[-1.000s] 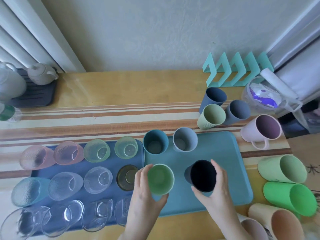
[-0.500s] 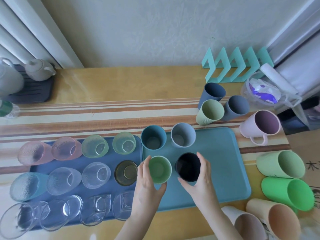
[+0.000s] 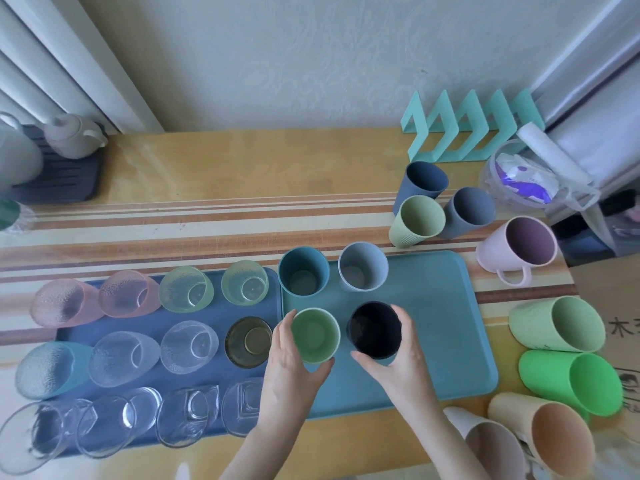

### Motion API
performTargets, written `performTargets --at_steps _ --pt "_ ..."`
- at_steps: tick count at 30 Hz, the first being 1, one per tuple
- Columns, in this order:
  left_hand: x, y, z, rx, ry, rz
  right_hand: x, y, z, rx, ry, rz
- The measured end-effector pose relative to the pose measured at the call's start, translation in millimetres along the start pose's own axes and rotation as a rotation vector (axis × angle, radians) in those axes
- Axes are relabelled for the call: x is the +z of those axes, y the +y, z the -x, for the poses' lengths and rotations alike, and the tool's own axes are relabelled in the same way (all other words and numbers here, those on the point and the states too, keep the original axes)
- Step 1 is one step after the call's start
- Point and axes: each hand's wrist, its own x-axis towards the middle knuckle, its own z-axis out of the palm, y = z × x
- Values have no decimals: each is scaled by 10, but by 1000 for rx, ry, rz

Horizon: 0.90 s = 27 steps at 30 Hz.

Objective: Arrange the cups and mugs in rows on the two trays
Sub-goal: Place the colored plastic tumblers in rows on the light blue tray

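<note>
body: a person's two arms are showing; left hand (image 3: 291, 364): is showing bare, fingers slender, wrist uncovered; right hand (image 3: 401, 362): is showing bare likewise; forearms: are running bare to the lower frame edge

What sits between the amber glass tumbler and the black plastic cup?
In the head view: the green plastic cup, held by the left hand, then bare teal tray.

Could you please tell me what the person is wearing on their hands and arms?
Nothing visible: the left hand and right hand are bare, with no gloves, rings, watch or bracelet, and no sleeve shows anywhere up to the picture's bottom edge.
</note>
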Motion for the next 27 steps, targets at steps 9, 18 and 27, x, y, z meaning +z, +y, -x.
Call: performTargets --at_steps 9,18,27 --pt "-21 32 -8 -13 -14 8 31 8 9 21 8 -39" --pt "-48 33 -7 -18 -41 16 76 6 15 29 26 -30" --pt "-62 52 -26 -36 -60 30 87 11 16 40 34 -49"
